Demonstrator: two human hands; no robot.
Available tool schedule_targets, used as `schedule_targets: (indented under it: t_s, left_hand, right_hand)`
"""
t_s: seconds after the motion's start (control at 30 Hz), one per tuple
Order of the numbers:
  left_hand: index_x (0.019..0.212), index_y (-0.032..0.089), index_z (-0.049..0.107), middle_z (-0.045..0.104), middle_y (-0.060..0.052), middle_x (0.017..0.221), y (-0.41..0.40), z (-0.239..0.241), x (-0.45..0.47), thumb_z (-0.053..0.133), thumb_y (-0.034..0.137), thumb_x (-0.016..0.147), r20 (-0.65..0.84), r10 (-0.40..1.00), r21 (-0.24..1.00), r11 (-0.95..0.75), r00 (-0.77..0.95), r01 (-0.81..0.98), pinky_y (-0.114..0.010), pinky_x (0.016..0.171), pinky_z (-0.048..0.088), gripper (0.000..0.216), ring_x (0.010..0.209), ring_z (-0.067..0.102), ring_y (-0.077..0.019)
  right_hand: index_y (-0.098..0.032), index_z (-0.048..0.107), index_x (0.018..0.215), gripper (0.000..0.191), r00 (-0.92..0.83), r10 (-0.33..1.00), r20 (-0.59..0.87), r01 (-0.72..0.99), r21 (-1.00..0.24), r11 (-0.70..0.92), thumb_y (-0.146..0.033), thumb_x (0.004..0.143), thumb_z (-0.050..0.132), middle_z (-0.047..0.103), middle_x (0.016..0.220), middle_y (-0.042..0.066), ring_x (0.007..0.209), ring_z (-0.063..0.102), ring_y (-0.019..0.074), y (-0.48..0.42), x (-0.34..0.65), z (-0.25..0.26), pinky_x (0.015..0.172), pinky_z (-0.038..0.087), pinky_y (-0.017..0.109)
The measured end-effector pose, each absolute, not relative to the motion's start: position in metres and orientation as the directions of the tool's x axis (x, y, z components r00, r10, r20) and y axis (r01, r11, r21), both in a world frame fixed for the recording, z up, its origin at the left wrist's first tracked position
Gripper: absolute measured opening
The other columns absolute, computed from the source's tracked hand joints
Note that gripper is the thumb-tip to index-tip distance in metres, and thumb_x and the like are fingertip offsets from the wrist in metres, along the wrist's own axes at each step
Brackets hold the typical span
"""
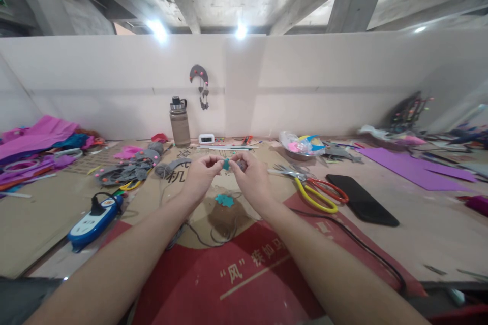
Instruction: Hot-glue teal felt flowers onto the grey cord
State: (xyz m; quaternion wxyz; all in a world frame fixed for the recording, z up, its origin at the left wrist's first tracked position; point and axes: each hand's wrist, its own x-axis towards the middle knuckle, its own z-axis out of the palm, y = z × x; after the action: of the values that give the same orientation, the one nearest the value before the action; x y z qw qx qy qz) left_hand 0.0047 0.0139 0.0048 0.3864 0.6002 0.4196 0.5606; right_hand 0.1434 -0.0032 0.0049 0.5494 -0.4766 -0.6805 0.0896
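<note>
Above the cardboard, my left hand (202, 176) and my right hand (252, 179) meet fingertip to fingertip. Both are closed in a pinch on a small teal felt piece (226, 164). A bit of grey shows by my right fingers; I cannot make out what it is. Below the hands lie more teal felt cutouts (224, 200) with scalloped edges. Grey yarn (198, 236) loops loosely on the cardboard under my wrists. A grey felt crescent (178, 164) lies just beyond my left hand.
Scissors with red and yellow handles (316, 195) and a black phone (362, 200) lie on the right. A blue power strip (95, 221) and grey felt pieces (129, 168) are on the left. Behind stand a bottle (179, 124) and a small clock (206, 139).
</note>
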Motion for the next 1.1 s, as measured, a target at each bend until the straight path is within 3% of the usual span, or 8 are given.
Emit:
schedule_targets:
  t_s: [0.4,0.6,1.1]
  left_hand:
    - [0.074,0.016,0.068,0.064,-0.002,0.067,0.004,0.012,0.006,0.058,0.027,0.072,0.504,0.864,0.773,-0.455,0.007,0.442,-0.024,0.058,0.038,0.016,0.059,0.052,-0.0126]
    - [0.074,0.017,0.069,0.064,-0.001,0.065,0.001,0.012,0.007,0.056,0.022,0.073,0.590,0.804,0.675,-0.544,0.079,0.499,-0.023,0.056,0.037,0.014,0.057,0.051,-0.0117]
    - [0.072,0.016,0.067,0.062,-0.001,0.064,-0.001,0.016,0.007,0.057,0.027,0.073,0.533,0.844,0.745,-0.500,0.056,0.443,-0.023,0.057,0.037,0.015,0.058,0.051,-0.0118]
  right_hand:
    - [-0.020,0.059,0.082,0.011,-0.060,0.704,0.708,0.603,-0.536,0.591,-0.025,0.084,0.048,0.059,0.084,0.005,0.077,0.053,0.0183,-0.007,0.143,0.006,0.071,0.038,0.031]
    - [-0.020,0.058,0.081,0.008,-0.023,0.717,0.697,0.566,-0.582,0.584,-0.024,0.082,0.051,0.060,0.081,0.005,0.078,0.053,0.0192,-0.005,0.147,0.008,0.070,0.038,0.031]
    - [-0.020,0.057,0.078,0.008,0.030,0.755,0.655,0.526,-0.652,0.545,-0.025,0.080,0.051,0.058,0.078,0.003,0.072,0.050,0.0171,-0.001,0.149,0.005,0.065,0.036,0.029]
